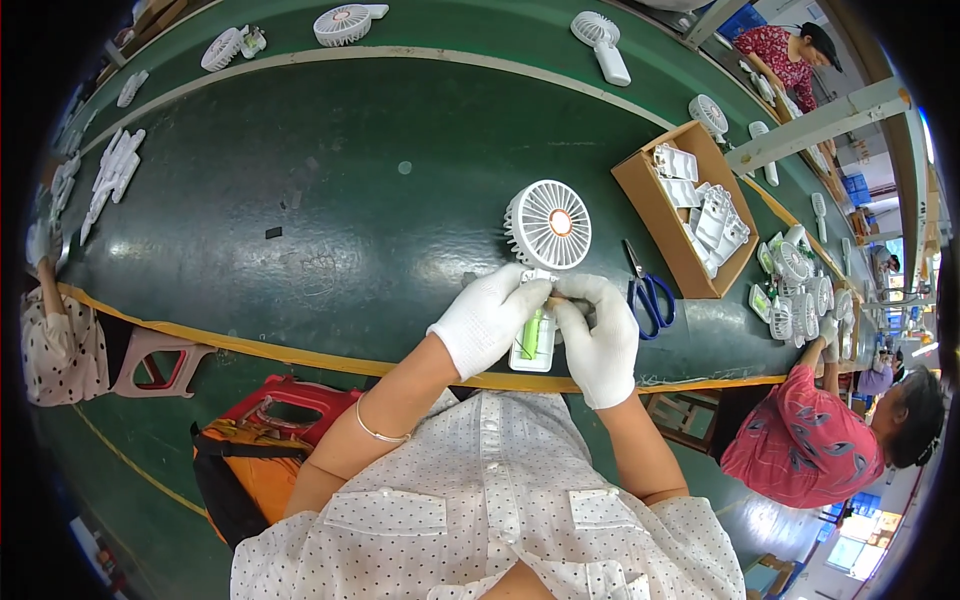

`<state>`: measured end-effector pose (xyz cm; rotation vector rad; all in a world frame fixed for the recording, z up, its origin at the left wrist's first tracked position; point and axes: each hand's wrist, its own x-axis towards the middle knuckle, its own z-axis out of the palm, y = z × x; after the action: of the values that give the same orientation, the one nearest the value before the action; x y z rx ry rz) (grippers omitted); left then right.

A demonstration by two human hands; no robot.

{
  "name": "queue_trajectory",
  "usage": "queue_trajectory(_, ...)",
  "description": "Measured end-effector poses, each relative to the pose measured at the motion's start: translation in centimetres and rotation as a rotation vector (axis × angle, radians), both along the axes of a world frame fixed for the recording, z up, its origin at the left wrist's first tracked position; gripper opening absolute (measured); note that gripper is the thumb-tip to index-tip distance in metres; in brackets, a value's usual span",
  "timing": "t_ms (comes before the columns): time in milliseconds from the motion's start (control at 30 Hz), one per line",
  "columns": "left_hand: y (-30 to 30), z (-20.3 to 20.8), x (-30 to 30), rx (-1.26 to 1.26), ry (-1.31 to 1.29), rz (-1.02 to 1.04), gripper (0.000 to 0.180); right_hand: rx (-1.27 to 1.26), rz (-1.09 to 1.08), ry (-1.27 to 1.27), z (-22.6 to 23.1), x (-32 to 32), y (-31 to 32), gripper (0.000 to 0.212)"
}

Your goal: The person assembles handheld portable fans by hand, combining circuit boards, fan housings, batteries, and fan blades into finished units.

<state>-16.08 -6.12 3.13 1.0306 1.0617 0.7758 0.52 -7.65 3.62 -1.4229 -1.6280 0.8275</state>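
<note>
A white handheld fan (548, 226) lies at the table's front edge, its round grille away from me. Its handle is open, and a bright green cylindrical battery (531, 337) shows inside. My left hand (488, 318), in a white glove, is closed on the fan at the neck, thumb on top of the handle. My right hand (603, 335), also gloved, pinches at the upper right of the handle, just below the grille. What lies between those fingertips is too small to make out. Blue-handled scissors (652, 300) rest to the right of my right hand.
An open cardboard box (632, 180) of white plastic casing parts stands at right. Beyond it are clustered fans (793, 262) near a co-worker in red (800, 440). White parts (115, 175) lie far left. More fans (600, 45) line the strip behind a raised rail.
</note>
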Motion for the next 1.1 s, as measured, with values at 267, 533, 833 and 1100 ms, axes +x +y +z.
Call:
queue_trajectory(267, -0.2, 0.2, 0.3, 0.013, 0.126, 0.031, 0.037, 0.145, 0.090, -0.154, 0.3, 0.6, 0.0, 0.015)
queue_trajectory(533, 0.7, 1.4, -0.3, -0.255, -0.259, -0.081, 0.034, 0.047, 0.090, -0.134, 0.3, 0.9, 0.4, 0.029)
queue_trajectory(833, -0.1, 0.4, 1.1, -0.258, -0.282, 0.062, 0.029, -0.191, -0.026, 0.221, 0.9, 1.4, 0.0, 0.024)
queue_trajectory(1100, -0.2, 0.8, 0.9, -0.153, -0.093, 0.009, 0.031, 0.152, 0.159, -0.255, 0.8, 1.5, 0.2, 0.016)
